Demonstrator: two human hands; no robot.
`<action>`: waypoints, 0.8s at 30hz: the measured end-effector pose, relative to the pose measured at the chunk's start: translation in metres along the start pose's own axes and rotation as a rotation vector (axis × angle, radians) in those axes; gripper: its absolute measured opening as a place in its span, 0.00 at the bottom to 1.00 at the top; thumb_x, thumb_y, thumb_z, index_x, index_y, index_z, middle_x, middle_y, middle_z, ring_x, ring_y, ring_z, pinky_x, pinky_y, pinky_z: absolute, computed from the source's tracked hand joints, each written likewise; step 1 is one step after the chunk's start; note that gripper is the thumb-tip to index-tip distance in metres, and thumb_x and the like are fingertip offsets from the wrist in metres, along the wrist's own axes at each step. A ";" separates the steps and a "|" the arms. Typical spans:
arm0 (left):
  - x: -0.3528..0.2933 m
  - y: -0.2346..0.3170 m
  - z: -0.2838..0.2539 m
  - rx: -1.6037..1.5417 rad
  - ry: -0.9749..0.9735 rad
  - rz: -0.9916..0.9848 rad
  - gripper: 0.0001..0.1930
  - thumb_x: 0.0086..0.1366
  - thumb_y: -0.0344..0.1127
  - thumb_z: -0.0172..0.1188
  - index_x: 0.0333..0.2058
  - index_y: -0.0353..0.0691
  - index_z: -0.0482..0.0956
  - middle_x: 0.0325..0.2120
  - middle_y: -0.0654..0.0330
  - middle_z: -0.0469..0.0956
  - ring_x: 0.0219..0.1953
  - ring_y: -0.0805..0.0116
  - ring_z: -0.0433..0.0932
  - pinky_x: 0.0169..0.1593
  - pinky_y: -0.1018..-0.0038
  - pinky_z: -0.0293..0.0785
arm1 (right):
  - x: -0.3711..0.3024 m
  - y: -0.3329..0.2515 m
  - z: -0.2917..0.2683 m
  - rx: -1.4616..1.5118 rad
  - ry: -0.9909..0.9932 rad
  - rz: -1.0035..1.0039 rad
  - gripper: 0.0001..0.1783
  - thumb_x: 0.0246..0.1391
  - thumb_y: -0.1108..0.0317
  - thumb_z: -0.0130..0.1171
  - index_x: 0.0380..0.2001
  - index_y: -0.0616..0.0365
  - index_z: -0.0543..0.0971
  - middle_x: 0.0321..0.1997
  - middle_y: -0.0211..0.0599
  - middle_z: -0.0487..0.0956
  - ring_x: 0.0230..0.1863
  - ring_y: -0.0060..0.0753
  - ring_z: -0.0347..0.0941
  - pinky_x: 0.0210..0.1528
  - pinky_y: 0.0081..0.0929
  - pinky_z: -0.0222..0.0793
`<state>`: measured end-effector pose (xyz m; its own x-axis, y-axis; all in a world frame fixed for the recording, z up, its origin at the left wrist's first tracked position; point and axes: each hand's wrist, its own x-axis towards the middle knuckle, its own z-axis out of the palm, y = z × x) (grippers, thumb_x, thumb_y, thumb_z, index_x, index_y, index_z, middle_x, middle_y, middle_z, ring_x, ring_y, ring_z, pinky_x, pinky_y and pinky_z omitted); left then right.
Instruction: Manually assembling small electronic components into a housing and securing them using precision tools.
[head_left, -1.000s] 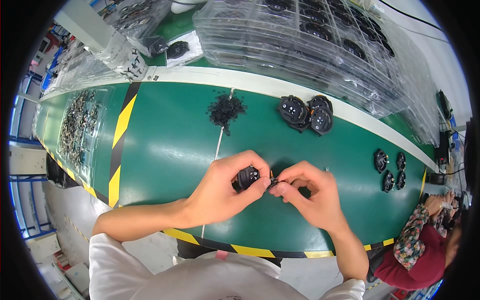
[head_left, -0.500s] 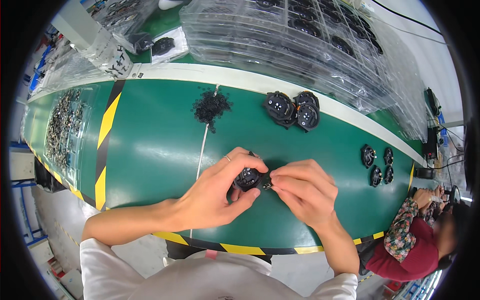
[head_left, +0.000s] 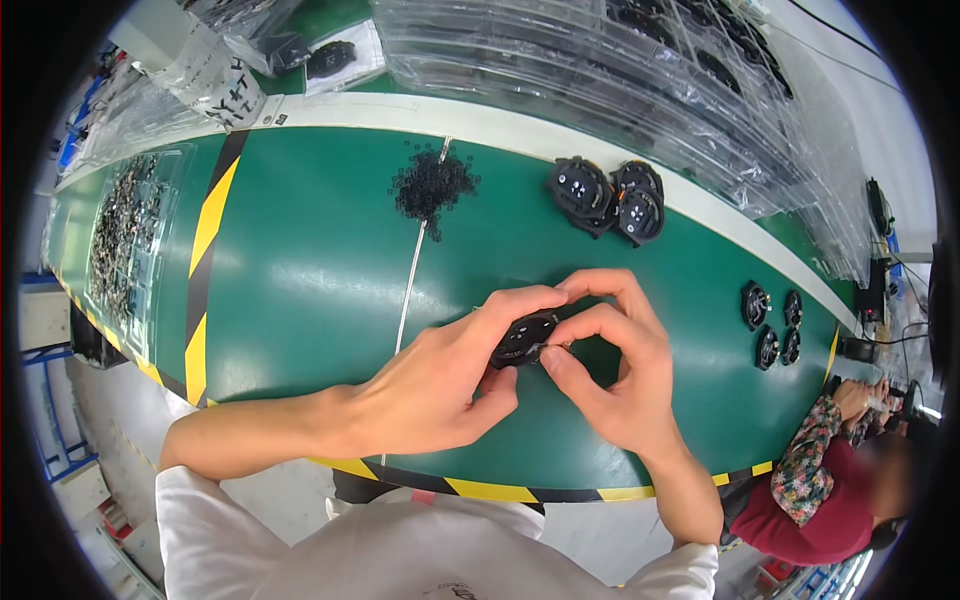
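Observation:
My left hand grips a round black watch-like housing by its rim, thumb below and fingers above. Small openings and light dots mark the face that shows. At the housing's right edge, my right hand pinches a small metallic part between thumb and forefinger. Most of that part is hidden by the fingertips. The other right fingers arch over to the housing's upper edge, close to my left fingertips. Both hands are above the green table.
A heap of tiny black pieces lies beyond my hands. Stacked black housings are at the back, with several more to the right. A clear tray of small parts sits far left; plastic trays line the back. A co-worker sits at right.
My right hand has brought the small part from beside the housing to its right edge, and its fingers now reach over the top. The housing has turned and tilted. The view has shifted slightly.

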<state>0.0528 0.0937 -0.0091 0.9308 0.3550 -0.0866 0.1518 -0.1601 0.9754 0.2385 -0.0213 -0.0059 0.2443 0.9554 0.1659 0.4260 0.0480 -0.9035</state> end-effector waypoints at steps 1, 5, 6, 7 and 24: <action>0.001 0.000 0.001 0.030 0.001 0.008 0.36 0.61 0.16 0.54 0.68 0.42 0.58 0.45 0.55 0.78 0.32 0.70 0.79 0.32 0.75 0.73 | 0.001 -0.001 -0.001 -0.002 -0.011 -0.004 0.07 0.45 0.80 0.70 0.29 0.62 0.82 0.51 0.45 0.77 0.52 0.41 0.75 0.55 0.34 0.70; 0.004 0.001 0.002 0.076 -0.019 -0.006 0.38 0.60 0.16 0.54 0.69 0.42 0.56 0.40 0.56 0.80 0.29 0.70 0.80 0.31 0.74 0.75 | 0.001 -0.005 0.001 0.002 -0.005 0.043 0.07 0.43 0.81 0.69 0.28 0.63 0.81 0.49 0.43 0.78 0.49 0.39 0.77 0.53 0.32 0.71; 0.004 0.000 0.002 0.071 -0.030 -0.015 0.38 0.60 0.16 0.54 0.69 0.42 0.56 0.40 0.56 0.80 0.29 0.70 0.80 0.31 0.74 0.75 | 0.002 -0.006 0.002 -0.010 0.000 0.064 0.07 0.43 0.82 0.68 0.28 0.63 0.81 0.48 0.43 0.79 0.48 0.38 0.77 0.52 0.31 0.71; 0.004 -0.001 0.003 0.098 -0.019 0.014 0.38 0.60 0.16 0.53 0.70 0.42 0.56 0.39 0.55 0.79 0.29 0.69 0.80 0.32 0.73 0.76 | 0.003 -0.005 0.003 0.007 0.014 0.062 0.07 0.42 0.81 0.68 0.27 0.64 0.81 0.47 0.42 0.79 0.47 0.37 0.78 0.51 0.30 0.72; 0.005 -0.006 0.010 0.190 -0.004 0.083 0.39 0.59 0.12 0.51 0.70 0.37 0.54 0.51 0.46 0.76 0.33 0.63 0.82 0.36 0.70 0.78 | -0.002 -0.001 0.015 -0.101 0.125 0.034 0.06 0.42 0.81 0.67 0.25 0.65 0.79 0.45 0.39 0.81 0.41 0.35 0.80 0.44 0.28 0.74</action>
<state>0.0600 0.0871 -0.0170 0.9441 0.3297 -0.0082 0.1336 -0.3596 0.9235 0.2252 -0.0186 -0.0114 0.3637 0.9121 0.1893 0.4996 -0.0194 -0.8661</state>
